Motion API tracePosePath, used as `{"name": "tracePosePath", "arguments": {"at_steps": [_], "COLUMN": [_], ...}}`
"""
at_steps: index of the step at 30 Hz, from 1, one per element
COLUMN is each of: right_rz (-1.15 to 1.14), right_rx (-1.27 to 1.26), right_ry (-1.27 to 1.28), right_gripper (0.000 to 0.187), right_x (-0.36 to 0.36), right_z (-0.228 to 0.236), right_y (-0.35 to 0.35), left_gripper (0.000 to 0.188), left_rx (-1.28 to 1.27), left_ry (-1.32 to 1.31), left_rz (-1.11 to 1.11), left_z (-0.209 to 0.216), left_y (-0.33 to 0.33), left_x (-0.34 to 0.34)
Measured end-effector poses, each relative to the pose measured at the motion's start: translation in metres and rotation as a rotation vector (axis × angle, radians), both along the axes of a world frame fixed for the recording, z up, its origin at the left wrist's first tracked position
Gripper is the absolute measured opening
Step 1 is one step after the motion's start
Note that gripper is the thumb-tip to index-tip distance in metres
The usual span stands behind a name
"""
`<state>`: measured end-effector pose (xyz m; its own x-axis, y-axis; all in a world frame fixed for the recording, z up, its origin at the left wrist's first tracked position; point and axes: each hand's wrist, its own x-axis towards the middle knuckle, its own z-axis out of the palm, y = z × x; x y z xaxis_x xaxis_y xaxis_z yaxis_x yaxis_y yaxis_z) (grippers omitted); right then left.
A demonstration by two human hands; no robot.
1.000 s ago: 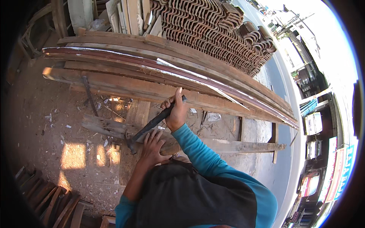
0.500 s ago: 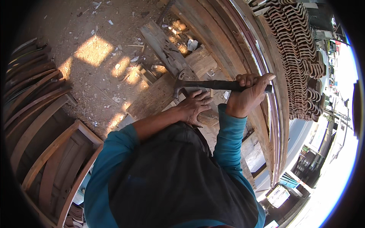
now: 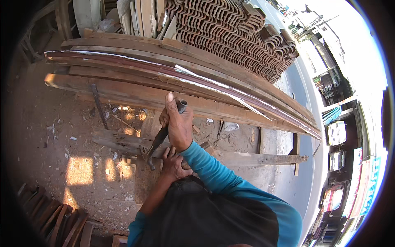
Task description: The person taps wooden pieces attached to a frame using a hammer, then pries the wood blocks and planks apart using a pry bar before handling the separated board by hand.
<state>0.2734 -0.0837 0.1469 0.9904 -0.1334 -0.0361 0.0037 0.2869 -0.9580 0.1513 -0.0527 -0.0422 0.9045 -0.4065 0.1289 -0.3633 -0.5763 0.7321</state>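
My right hand (image 3: 180,128) is closed round the dark handle of a hammer (image 3: 157,142), thumb pointing up along the grip. The handle slants down to the left. Its metal head is beside my left hand (image 3: 173,167), over the weathered wooden beam (image 3: 123,142). My left hand lies low against the wood, fingers bent over a piece of wood (image 3: 186,165) that shows only at its edge. My right forearm and the hand itself hide part of this piece. A short wide board (image 3: 142,183) lies crosswise under the beam, left of my left hand.
Long planks (image 3: 123,88) are stacked across the far side. Behind them stand piles of curved clay roof tiles (image 3: 230,37). A metal bar (image 3: 99,106) leans at the planks' left. Curved wooden pieces (image 3: 53,220) are at the lower left. Wood chips litter the dirt floor (image 3: 49,140); a road (image 3: 302,82) runs at right.
The view has swung to the right, bringing the plank stack across the front. My right hand still grips the hammer, whose handle now slants instead of lying level. My left hand stays on the wood.
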Motion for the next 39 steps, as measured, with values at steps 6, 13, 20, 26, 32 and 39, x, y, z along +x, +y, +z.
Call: {"name": "tracePosePath", "arguments": {"at_steps": [6, 13, 20, 26, 32, 39], "right_rz": [0.189, 0.404, 0.219, 0.226, 0.436, 0.496], "right_rx": [0.084, -0.070, -0.322, -0.496, -0.402, -0.040], "right_ry": [-0.156, -0.006, -0.169, -0.538, -0.285, -0.233], "right_gripper": [0.036, 0.040, 0.031, 0.028, 0.035, 0.037], "right_x": [-0.010, -0.015, -0.036, -0.062, -0.030, -0.005], "right_z": [-0.018, 0.012, 0.011, -0.002, 0.019, 0.039], "right_y": [-0.006, 0.014, 0.066, 0.113, 0.065, -0.008], "left_gripper": [0.077, 0.082, 0.057, 0.051, 0.068, 0.078], "left_rx": [-0.038, 0.052, 0.142, 0.170, 0.195, 0.055], "left_ry": [-0.036, 0.147, -0.242, -0.263, -0.176, 0.050], "left_rz": [-0.049, -0.093, -0.083, 0.063, -0.057, 0.109], "left_z": [-0.022, -0.005, -0.044, -0.057, -0.066, 0.014], "left_y": [-0.003, 0.003, -0.002, -0.021, -0.004, -0.023], "left_x": [-0.005, -0.004, -0.008, -0.011, -0.004, -0.031]}}
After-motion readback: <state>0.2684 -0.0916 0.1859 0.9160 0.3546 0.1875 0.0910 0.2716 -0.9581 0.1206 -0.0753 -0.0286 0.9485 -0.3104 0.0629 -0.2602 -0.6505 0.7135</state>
